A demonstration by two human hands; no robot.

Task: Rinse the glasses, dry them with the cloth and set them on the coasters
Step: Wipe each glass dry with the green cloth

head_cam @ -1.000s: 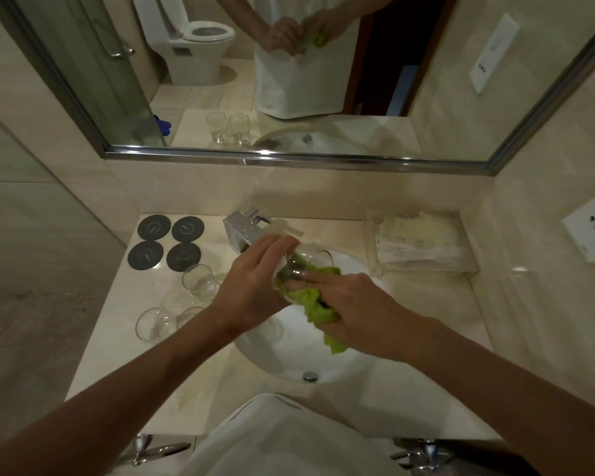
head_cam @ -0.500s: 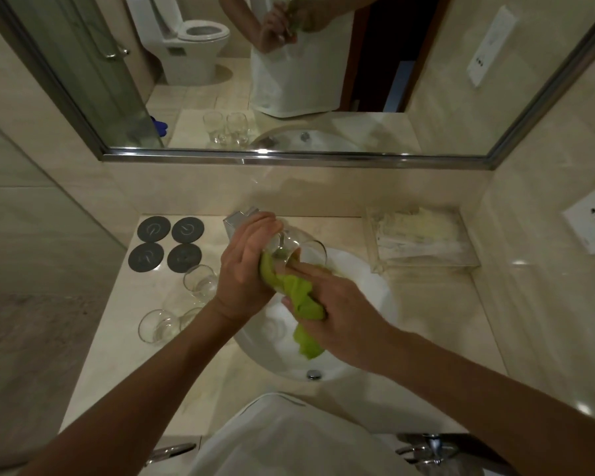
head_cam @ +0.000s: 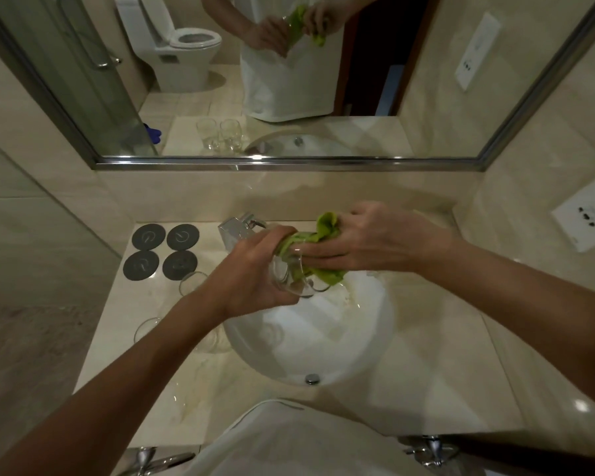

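Left hand [head_cam: 251, 269] is wrapped around the glass [head_cam: 294, 274], holding it tipped over the sink [head_cam: 375, 324], probably so drips land in the basin. Right hand [head_cam: 368, 240] grips the green cloth [head_cam: 318, 235] and presses it against the glass, fingers laid over the bunched cloth (looks like the drying step). Two more glasses [head_cam: 193, 281] sit on the counter just left of the sink, partly behind the left arm. All four coasters [head_cam: 165, 250] at back left are bare, so nothing's placed yet.
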